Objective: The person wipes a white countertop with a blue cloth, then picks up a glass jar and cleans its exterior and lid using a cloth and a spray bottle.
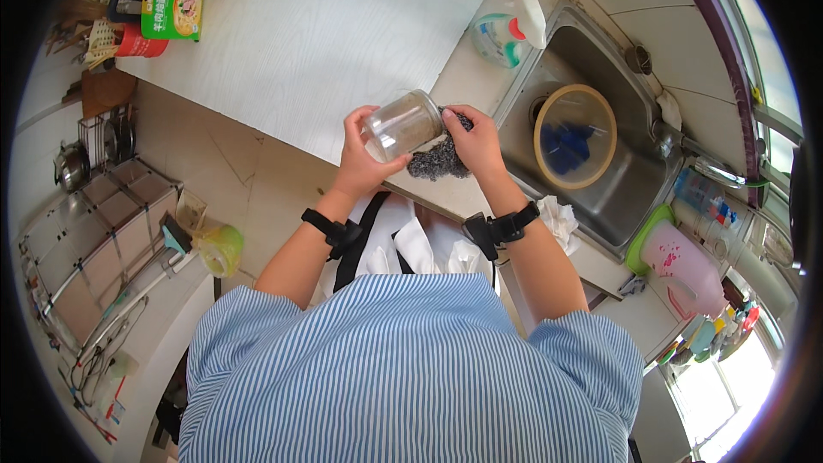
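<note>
My left hand (365, 157) grips a clear glass jar (406, 122) around its left end, with the thumb along its lower side. The jar lies tilted in the air, its rim end up and to the right. In my right hand (474, 141) is a grey steel wool scourer (440, 157), pinched by thumb and fingers; part of it hangs below the jar. The right fingertips are at the jar's right end; whether they touch the glass I cannot tell. Both hands are over the counter's front edge.
To the right, a steel sink (598, 212) holds a round basin (607, 161) with something blue. A spray bottle (505, 35) stands beside it. Crumpled tissue (558, 222) and a pink jug (685, 263) are near the sink. A green food packet (172, 8) is at the white worktop's (308, 32) far left.
</note>
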